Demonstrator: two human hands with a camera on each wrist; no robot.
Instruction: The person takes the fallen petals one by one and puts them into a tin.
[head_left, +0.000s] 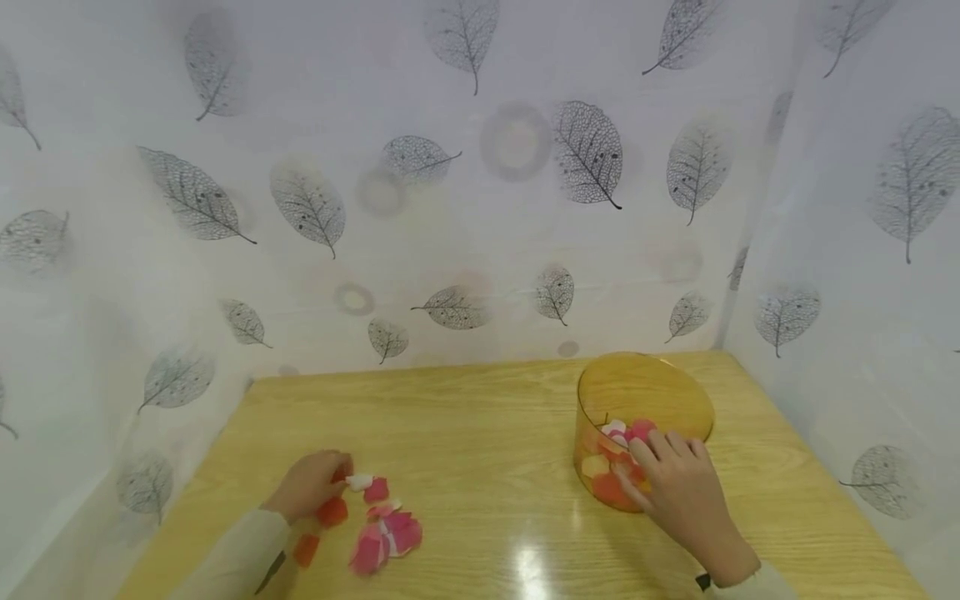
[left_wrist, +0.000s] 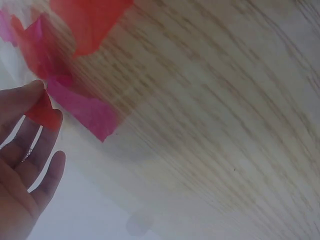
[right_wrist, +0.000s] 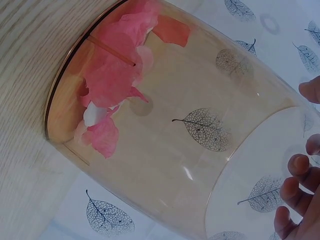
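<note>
My left hand (head_left: 311,483) pinches a red petal (left_wrist: 44,114) between thumb and fingers, low over the table at left. Right beside it lies a loose group of pink, white and red petals (head_left: 386,537), with a magenta petal (left_wrist: 87,110) close to the fingertips in the left wrist view. A see-through amber container (head_left: 645,383), round and slant-rimmed, stands at right with pink, white and orange petals (right_wrist: 112,70) gathered in its bottom. My right hand (head_left: 682,487) is at the container's mouth, fingers apart and loosely bent, nothing between them.
Below everything is a wood-grain table (head_left: 480,450). White curtain-like sheets (head_left: 487,242) printed with dark leaves rise along its back and both sides. Two red petals (head_left: 306,550) lie near my left wrist.
</note>
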